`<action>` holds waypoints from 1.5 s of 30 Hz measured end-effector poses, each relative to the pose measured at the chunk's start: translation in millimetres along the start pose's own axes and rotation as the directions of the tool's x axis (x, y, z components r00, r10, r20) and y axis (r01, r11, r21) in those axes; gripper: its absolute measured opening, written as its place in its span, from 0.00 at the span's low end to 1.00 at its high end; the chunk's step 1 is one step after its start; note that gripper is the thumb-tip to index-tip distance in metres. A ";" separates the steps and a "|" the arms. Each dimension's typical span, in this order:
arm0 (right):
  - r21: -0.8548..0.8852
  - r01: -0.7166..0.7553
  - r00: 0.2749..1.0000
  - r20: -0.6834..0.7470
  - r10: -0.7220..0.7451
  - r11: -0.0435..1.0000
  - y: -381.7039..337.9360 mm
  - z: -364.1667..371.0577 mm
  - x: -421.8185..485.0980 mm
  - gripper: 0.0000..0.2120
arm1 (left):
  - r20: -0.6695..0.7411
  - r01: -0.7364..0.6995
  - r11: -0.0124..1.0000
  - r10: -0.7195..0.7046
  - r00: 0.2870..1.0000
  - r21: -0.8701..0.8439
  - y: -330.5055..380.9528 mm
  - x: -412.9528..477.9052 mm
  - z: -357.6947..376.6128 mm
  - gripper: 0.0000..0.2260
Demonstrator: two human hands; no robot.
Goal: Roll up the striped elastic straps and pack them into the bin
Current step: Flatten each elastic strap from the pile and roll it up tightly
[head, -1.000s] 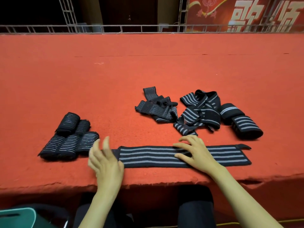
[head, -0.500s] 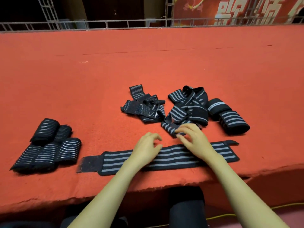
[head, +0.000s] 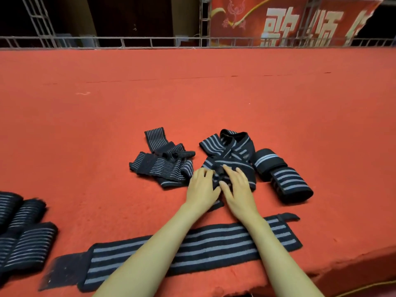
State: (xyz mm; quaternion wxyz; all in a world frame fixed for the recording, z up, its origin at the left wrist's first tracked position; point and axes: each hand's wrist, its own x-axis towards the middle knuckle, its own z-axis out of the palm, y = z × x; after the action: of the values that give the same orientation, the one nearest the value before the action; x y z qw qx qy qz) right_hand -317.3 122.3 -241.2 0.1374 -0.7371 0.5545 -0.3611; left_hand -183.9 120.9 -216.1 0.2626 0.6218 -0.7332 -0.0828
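Both your hands meet on the tangled straps (head: 233,151) mid desk (head: 192,99). The right hand (head: 237,187) rests fingers straight, grip wide. The left hand (head: 201,187) curls there, its grip unclear. One flattened strap (head: 214,239) lies nearer, under your forearms.

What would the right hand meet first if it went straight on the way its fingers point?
The tangled pile of wide-striped straps: the right hand seems to have its fingertips on the pile's near edge.
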 end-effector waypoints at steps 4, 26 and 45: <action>-0.020 0.020 0.999 -0.042 -0.021 1.000 7.4 1.5 5.5 0.17 | 0.007 0.017 0.997 -0.017 1.000 -0.075 -17.3 1.6 0.0 0.20; 0.320 0.167 0.942 -0.331 -0.055 0.933 -7.1 -7.5 -9.2 0.11 | -0.097 -0.137 0.987 0.129 0.987 -0.088 -9.2 -15.6 -3.6 0.20; -0.099 0.149 0.988 -0.020 -0.152 0.984 1.2 -0.8 0.3 0.32 | 0.122 0.193 0.673 -0.152 0.981 -0.714 -30.0 -18.1 -66.2 0.08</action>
State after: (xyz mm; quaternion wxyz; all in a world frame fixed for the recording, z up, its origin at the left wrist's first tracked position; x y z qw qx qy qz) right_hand -318.6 121.8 -241.3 0.0663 -0.7777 0.5159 -0.3530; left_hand -123.9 145.3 -178.5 0.4577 0.5322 -0.5859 -0.4048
